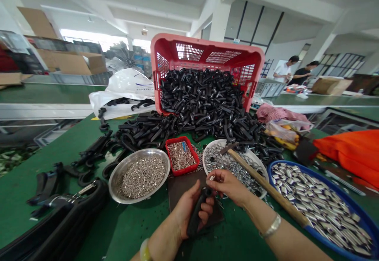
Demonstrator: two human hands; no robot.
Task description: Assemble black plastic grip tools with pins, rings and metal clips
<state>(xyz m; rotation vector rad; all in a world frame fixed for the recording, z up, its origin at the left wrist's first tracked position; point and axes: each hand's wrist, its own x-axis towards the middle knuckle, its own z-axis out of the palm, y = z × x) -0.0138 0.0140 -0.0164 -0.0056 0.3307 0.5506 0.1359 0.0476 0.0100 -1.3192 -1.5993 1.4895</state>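
The black moulded plastic piece [197,210] is lying clamped in the left hand [189,209], with the fingers wrapping its shank against the palm. Its long axis is running up and away from the wrist, leaning toward the right hand [228,186]. The right hand is pinching a small silver metal part [211,177] between its fingertips, just above the upper end of the piece. The hands are close together but apart; whether the metal part is touching the plastic I cannot tell.

Beneath the hands, a dark flat board [189,190] is resting on the green workbench [133,229]. A hammer with a wooden handle [266,186] is lying to the right, its handle angling across the rim of a white plate [213,144] heaped with metal rings [225,166] and reaching toward a blue tray [296,170] of silver tubes [314,205]. Farther left, a steel bowl [111,186] is holding short metal pins [142,178], and a small red tray [189,170] is holding more. Beyond them, a matte black heap of curved plastic pieces [201,99] is spilling from a tipped red plastic crate [207,44].
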